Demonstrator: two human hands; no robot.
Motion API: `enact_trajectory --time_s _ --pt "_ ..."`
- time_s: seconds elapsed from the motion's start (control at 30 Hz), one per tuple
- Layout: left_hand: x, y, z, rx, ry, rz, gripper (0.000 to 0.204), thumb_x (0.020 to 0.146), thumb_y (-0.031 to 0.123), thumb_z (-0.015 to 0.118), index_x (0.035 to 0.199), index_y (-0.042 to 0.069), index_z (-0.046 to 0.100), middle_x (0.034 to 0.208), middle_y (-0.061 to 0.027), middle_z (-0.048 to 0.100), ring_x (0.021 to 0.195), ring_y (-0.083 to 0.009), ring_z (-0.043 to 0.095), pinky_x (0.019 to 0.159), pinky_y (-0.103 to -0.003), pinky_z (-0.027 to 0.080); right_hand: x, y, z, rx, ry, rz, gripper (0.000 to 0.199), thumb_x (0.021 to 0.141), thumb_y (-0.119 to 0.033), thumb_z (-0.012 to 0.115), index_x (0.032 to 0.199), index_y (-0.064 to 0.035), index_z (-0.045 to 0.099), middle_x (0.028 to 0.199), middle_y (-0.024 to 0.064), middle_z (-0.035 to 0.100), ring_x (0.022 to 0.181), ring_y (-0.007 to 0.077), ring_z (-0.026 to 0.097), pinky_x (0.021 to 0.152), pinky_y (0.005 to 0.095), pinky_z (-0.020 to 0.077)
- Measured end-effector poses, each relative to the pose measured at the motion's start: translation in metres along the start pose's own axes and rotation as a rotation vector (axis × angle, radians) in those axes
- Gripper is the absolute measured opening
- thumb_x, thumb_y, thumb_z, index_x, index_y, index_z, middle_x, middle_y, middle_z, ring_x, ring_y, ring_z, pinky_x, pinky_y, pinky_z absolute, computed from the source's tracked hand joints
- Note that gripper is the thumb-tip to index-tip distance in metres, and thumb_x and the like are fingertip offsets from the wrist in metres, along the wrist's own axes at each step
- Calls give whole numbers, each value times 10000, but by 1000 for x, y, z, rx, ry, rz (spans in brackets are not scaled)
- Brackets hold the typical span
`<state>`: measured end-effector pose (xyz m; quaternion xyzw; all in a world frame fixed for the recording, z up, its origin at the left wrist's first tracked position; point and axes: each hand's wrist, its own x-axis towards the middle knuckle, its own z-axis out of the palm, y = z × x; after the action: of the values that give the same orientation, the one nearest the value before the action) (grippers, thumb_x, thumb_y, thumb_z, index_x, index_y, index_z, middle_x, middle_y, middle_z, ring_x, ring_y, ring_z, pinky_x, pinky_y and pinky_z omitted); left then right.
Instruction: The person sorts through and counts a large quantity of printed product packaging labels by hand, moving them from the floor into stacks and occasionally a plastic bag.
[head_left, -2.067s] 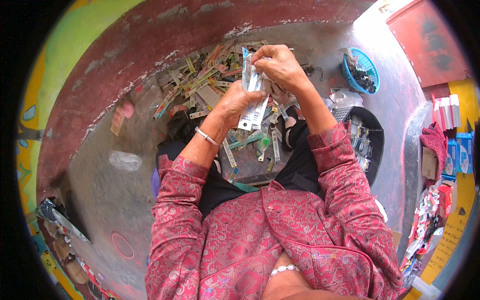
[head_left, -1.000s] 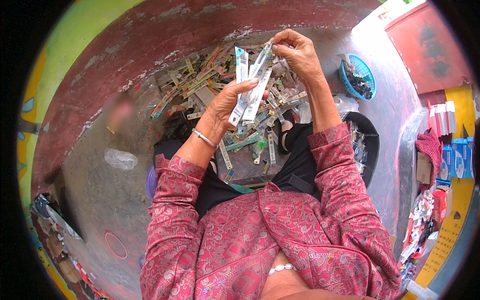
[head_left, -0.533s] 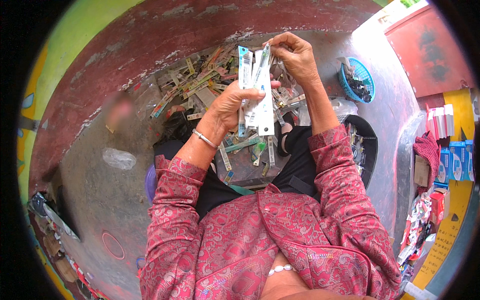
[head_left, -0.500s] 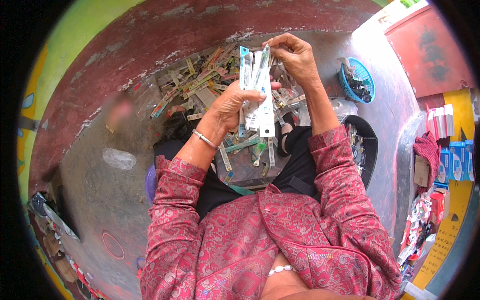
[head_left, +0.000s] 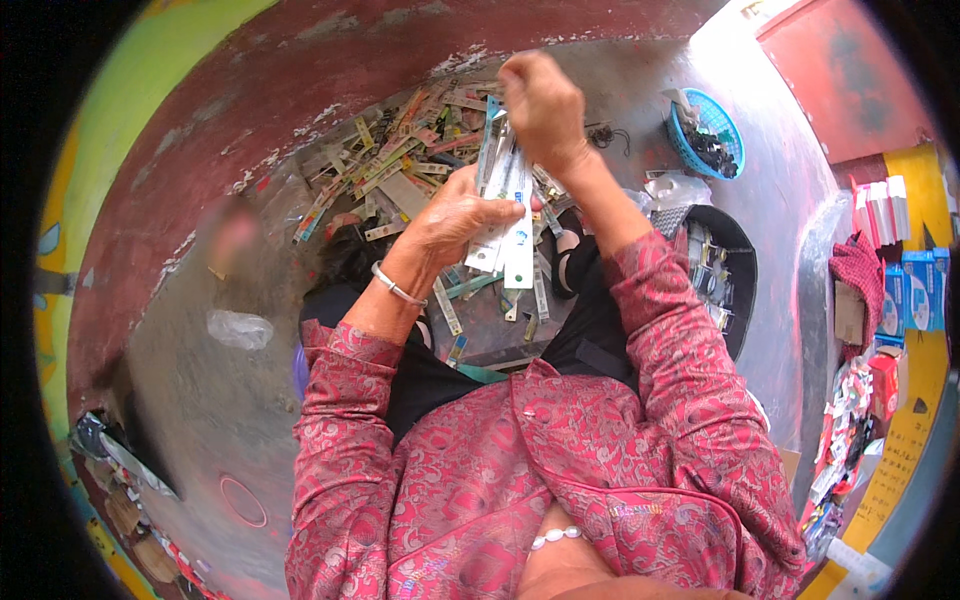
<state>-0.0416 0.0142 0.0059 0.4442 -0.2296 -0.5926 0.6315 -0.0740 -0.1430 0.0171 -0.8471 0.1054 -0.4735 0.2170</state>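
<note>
The left hand (head_left: 455, 215) grips a bundle of strips (head_left: 505, 225); the right hand (head_left: 540, 105) pinches its top; a big pile (head_left: 400, 165) remains on the floor.

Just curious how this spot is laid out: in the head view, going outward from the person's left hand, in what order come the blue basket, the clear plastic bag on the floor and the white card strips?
1. White card strips: held in the left hand.
2. Clear plastic bag: on the floor, off to the left.
3. Blue basket: far right, beyond the right hand.
</note>
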Motion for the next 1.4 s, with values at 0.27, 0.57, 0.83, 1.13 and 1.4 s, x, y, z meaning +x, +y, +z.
enact_trajectory --time_s 0.27,0.57,0.83,1.13,1.4 --pt "10 0 -19 -221 162 -2 385 687 -34 552 1066 -17 490 920 -120 611 755 -203 609 675 -358 533 25 60 -47 292 361 607 210 833 -189 548 818 15 593 733 71 603 663 156 556 634 286 451" --pt "31 -6 -24 -467 403 66 215 854 84 424 1013 -4 539 962 -117 593 849 -216 609 755 -362 519 -25 -50 -7 372 -254 383 240 702 -83 564 920 6 521 857 129 559 760 225 551 726 320 441" --pt "31 4 -63 -625 541 214 218 850 29 464 1062 -8 495 959 -125 595 850 -221 582 782 -391 502 -47 -53 -18 244 -782 3 130 713 -29 506 841 -6 520 747 158 550 734 302 576 696 322 465" --pt "23 19 -43 -425 254 183 341 854 27 423 1191 -14 398 1095 -175 558 1012 -274 556 844 -392 488 9 16 -54 528 -129 730 153 686 7 528 817 -13 606 719 33 583 628 86 528 572 213 433" --pt "15 15 -16 -208 93 97 295 762 -35 477 1055 0 501 944 -116 587 780 -219 624 642 -323 541 15 -25 -29 491 -348 435 197 790 -96 574 962 -7 612 733 31 595 609 72 529 571 210 436"
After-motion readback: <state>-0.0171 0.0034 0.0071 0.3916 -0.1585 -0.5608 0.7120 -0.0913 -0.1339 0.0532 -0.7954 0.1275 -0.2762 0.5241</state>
